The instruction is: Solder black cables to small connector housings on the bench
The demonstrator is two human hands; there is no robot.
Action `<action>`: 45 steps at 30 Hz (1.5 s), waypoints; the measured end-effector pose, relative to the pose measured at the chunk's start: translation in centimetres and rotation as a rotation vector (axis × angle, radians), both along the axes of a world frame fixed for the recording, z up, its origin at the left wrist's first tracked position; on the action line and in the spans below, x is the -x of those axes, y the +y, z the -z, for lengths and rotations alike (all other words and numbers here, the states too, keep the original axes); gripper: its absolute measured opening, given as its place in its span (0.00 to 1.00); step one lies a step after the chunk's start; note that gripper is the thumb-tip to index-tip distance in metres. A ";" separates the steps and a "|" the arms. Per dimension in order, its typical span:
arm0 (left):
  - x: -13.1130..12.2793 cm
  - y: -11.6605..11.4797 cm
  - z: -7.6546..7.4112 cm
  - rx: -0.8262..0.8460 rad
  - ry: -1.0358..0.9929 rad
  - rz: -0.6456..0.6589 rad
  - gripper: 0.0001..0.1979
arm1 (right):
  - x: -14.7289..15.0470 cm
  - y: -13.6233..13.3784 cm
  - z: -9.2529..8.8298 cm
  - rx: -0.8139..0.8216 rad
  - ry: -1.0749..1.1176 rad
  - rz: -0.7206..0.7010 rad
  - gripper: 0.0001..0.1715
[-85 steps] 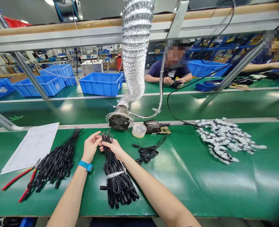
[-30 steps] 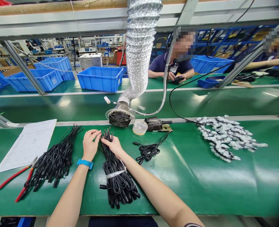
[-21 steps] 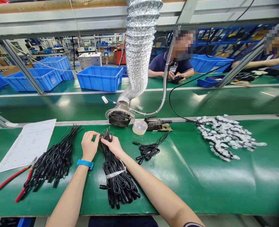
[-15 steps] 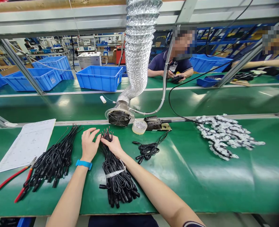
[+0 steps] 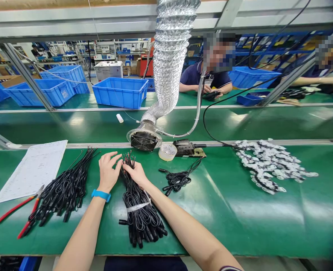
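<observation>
A: What do the hands have?

B: Both sit at the far end of the tied cable bundle [image 5: 139, 210] lying in the middle of the green bench [image 5: 225, 210]. The right hand [image 5: 137, 173] rests on the bundle just below its bare wire tips, grip closed around the upper strands. The left hand [image 5: 107, 171] lies beside it with fingers spread apart, fingertips touching the wire ends from the left, clamped on nothing. A blue wristband [image 5: 101, 195] sits on that wrist.

A: And the bundle itself?

B: It runs from the hands back toward the person, bound by a pale tie near its middle, its black plugs fanned out at the near end.

A: What lies around it?

B: To the left, a loose heap of black cables [image 5: 66, 188], untied, with red-handled pliers [image 5: 19, 218] touching its near end and a printed sheet [image 5: 33, 169] beyond. To the right, a small coil of cable [image 5: 177, 178] lies apart from the bundle. Past the hands stand a fume fan [image 5: 143, 140] on a silver duct [image 5: 168, 64], a roll of tape [image 5: 167, 151] and a dark fixture [image 5: 186, 148]. Well off to the right is a pile of small white parts [image 5: 270, 163].

A: Anyone else?

B: Across the far bench, by the blue bins [image 5: 121, 90], a person in a dark shirt [image 5: 206, 77] handles something small and black; I cannot tell what it is
</observation>
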State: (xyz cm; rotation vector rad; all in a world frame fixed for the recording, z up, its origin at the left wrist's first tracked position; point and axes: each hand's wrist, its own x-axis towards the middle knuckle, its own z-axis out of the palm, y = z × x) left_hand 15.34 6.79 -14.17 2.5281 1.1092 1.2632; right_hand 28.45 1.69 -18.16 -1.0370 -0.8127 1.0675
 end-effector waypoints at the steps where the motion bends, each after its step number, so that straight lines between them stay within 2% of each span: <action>1: 0.0 0.0 0.0 0.006 -0.021 0.017 0.09 | 0.0 0.0 0.0 -0.003 -0.001 -0.003 0.18; 7: -0.1 0.0 0.5 0.008 -0.190 -0.045 0.04 | 0.1 -0.1 0.1 0.000 0.020 -0.018 0.22; 12: 0.2 -0.1 0.7 -0.012 -0.098 -0.185 0.04 | 0.0 -0.2 0.0 0.006 0.080 -0.022 0.20; 16: 0.1 -0.3 0.1 -0.018 -0.026 -0.019 0.13 | 0.0 -0.4 -0.3 0.016 0.136 -0.034 0.20; 21: 0.1 -0.2 -0.2 0.135 -0.098 0.137 0.07 | -0.3 -0.6 -0.6 0.042 0.237 -0.060 0.23; 23: 0.1 0.0 -0.1 0.229 -0.178 0.148 0.06 | -0.5 -0.6 -0.6 0.058 0.275 -0.072 0.25; 27: 0.2 0.2 0.2 0.319 -0.252 0.070 0.07 | -0.4 -0.5 -0.4 0.077 0.336 -0.076 0.26; 31: 0.4 0.2 0.2 0.285 -0.215 0.004 0.06 | -0.4 -0.4 -0.3 0.088 0.385 -0.071 0.26; 34: 0.5 0.0 -0.1 0.192 -0.174 -0.044 0.04 | -0.4 -0.4 -0.4 0.092 0.404 -0.075 0.25; 39: 0.0 -0.8 -0.5 0.006 -0.047 0.069 0.07 | -0.3 -0.5 -0.6 0.077 0.391 -0.075 0.23; 45: -0.5 -1.3 0.1 -0.065 -0.069 0.081 0.04 | -0.3 -0.5 -0.6 0.077 0.363 -0.067 0.25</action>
